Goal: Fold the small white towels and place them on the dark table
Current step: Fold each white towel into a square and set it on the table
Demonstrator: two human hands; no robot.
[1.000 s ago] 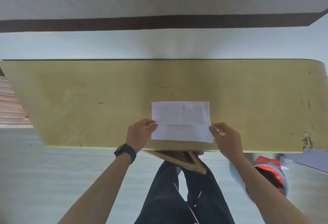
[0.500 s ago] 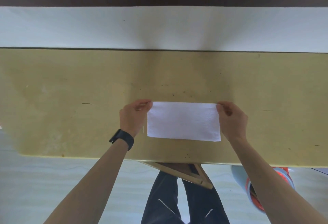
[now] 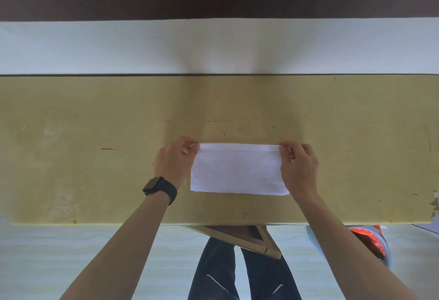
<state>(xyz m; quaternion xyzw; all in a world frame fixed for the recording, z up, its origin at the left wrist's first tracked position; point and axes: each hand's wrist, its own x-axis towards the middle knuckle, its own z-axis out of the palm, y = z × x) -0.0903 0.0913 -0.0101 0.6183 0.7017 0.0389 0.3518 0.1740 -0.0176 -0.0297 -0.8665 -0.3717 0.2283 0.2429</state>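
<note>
- The small white terry-cloth towel (image 3: pixel 240 171) lies flat as a wide rectangle at the centre of the frame. It rests on the scuffed yellow-tan wooden worktop (image 3: pixel 95 157), nearer the worktop's lower edge than its upper one. A narrow smooth hem band runs along the towel's upper edge.
- The left hand (image 3: pixel 172 159), with a black smartwatch (image 3: pixel 158 187) on its wrist, pinches the upper left corner. Its grip is narrow, with the fingers curled onto the hem.
- The right hand (image 3: pixel 300 166) pinches the upper right corner in the same narrow grip.
- The towel looks light, soft and limp. It will probably sag wherever it is unsupported, and its nap should cling to the wood rather than slide.
- The best holds appear to be 2 corners of 1 edge, on the firmer hem. Holding 1 corner alone would let the cloth droop and skew a fold.
- No dark table can be made out here; only a dark stripe crosses the top of the frame.
</note>
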